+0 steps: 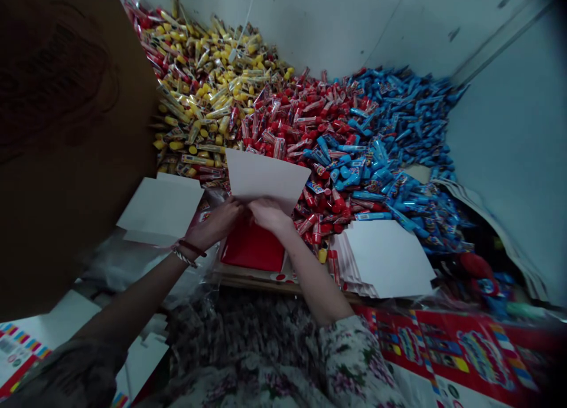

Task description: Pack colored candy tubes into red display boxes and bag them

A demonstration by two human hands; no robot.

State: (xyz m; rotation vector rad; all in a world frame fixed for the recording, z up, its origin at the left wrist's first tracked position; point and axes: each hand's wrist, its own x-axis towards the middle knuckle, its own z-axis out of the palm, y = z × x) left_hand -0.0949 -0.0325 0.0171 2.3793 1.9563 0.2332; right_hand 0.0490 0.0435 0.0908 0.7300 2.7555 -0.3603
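In the head view, a folded cardboard piece lies in front of me, with a red panel [252,248] toward my body and a white flap [268,175] standing up behind it. My left hand [217,224] is closed at the fold from the left, fingertips bent against the card. From the right, my right hand [267,214] meets it there, its fingers also curled on the card. The two hands nearly touch, and their fingertips are partly hidden. A loose heap of small wrapped items with red caps [305,118] spreads just behind the flap.
Similar wrapped items lie in a yellow heap [217,89] and a blue heap [407,113] against the pale wall [328,24]. White cards [159,207] sit left, a white card stack [390,257] right. A large brown carton [75,160] blocks the left side. Printed red sheets [460,349] lie lower right.
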